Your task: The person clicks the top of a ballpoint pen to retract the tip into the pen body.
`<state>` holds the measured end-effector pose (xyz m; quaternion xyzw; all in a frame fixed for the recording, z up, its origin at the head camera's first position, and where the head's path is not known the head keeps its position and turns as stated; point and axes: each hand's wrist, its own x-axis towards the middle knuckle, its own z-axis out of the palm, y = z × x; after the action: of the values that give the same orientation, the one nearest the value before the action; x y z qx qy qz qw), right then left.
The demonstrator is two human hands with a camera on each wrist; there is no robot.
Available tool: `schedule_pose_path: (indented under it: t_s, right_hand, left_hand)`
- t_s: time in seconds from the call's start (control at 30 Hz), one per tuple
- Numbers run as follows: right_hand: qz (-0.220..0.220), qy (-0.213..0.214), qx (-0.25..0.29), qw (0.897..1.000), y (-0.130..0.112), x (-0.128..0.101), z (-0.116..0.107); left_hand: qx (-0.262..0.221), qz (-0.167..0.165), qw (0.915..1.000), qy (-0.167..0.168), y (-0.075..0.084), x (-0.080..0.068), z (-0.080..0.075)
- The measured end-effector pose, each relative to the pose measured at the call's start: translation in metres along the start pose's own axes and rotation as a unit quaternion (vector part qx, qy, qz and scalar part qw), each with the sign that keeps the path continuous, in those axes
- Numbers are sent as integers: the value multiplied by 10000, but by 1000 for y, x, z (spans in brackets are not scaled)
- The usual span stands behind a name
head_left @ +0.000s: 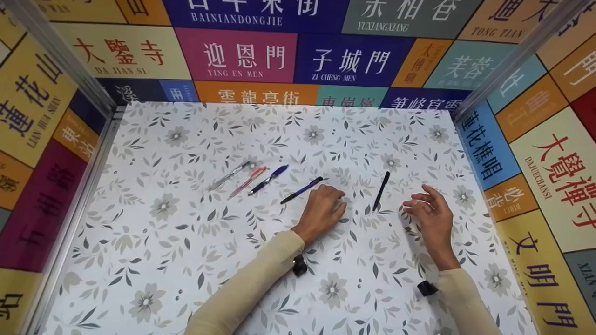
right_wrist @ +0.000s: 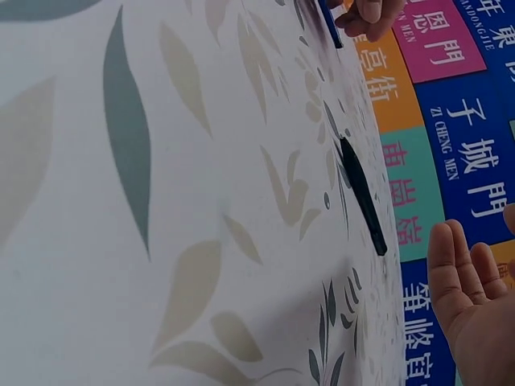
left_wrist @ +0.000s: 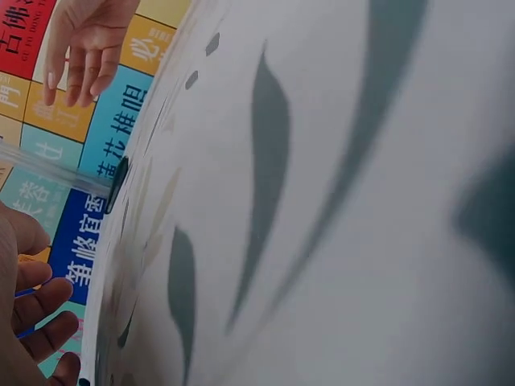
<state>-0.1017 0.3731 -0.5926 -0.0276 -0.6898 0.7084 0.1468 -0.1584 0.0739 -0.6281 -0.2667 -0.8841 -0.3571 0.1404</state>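
My left hand (head_left: 322, 210) hovers low over the table beside a blue pen with black ends (head_left: 300, 191), its fingers loosely bent and holding nothing. In the left wrist view the fingers of this hand (left_wrist: 40, 310) are spread a little apart. On the right, a slim black pen (head_left: 382, 190) lies slanted on the cloth between both hands. My right hand (head_left: 430, 221) is raised just right of that pen, palm turned inward and fingers relaxed. The right wrist view shows the same black pen (right_wrist: 364, 197) lying apart from the right hand's fingers (right_wrist: 460, 277).
Left of the blue pen, a dark blue and black pen (head_left: 268, 180), a pink pen (head_left: 248, 182) and a clear pen with a dark tip (head_left: 229, 176) lie slanted side by side. A floral cloth (head_left: 279, 279) covers the table. Sign-printed walls (head_left: 237, 56) enclose the back and sides.
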Motion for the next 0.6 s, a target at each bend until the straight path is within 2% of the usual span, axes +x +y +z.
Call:
schedule_pose_path:
  t_s: [0.27, 0.6]
  right_hand:
    - [-47, 7, 100, 9999, 4, -3, -6]
    - [-36, 65, 187, 9998, 8, -4, -6]
  left_hand:
    - [424, 142, 9990, -96, 8, 8, 13]
    - [791, 59, 9963, -341, 17, 19, 33]
